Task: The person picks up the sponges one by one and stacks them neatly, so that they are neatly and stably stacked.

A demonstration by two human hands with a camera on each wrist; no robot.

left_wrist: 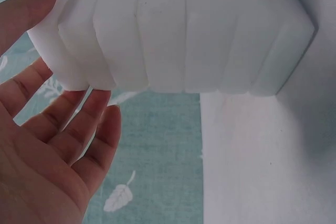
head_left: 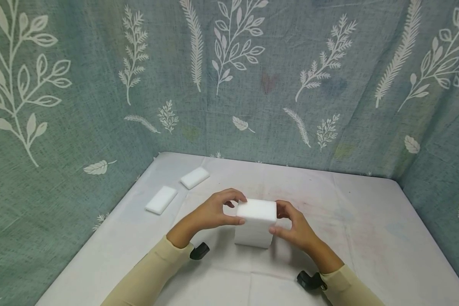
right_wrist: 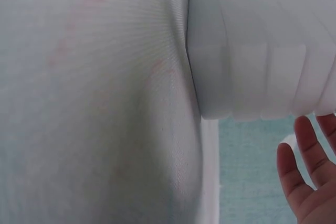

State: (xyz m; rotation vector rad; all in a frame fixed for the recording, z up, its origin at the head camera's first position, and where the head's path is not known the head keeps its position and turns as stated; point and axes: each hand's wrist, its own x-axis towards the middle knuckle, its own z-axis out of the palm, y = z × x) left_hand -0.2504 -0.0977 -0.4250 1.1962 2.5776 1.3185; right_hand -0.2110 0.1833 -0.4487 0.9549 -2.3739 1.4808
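A stack of several white sponge blocks stands upright on the table in the head view. My left hand pinches the top sponge at its left end, thumb on the near side and fingers behind. At the stack's right side, my right hand holds the upper part between thumb and fingers. In the left wrist view, the layered sponges lie flush against each other, with the fingertips on the top ones. From the right wrist, the lower sponges show slightly uneven edges; the right thumb is mostly out of view.
Two loose white sponges lie flat at the table's back left, one nearer and one farther. A white cloth covers the table. Green leaf-patterned curtains hang behind and along both sides.
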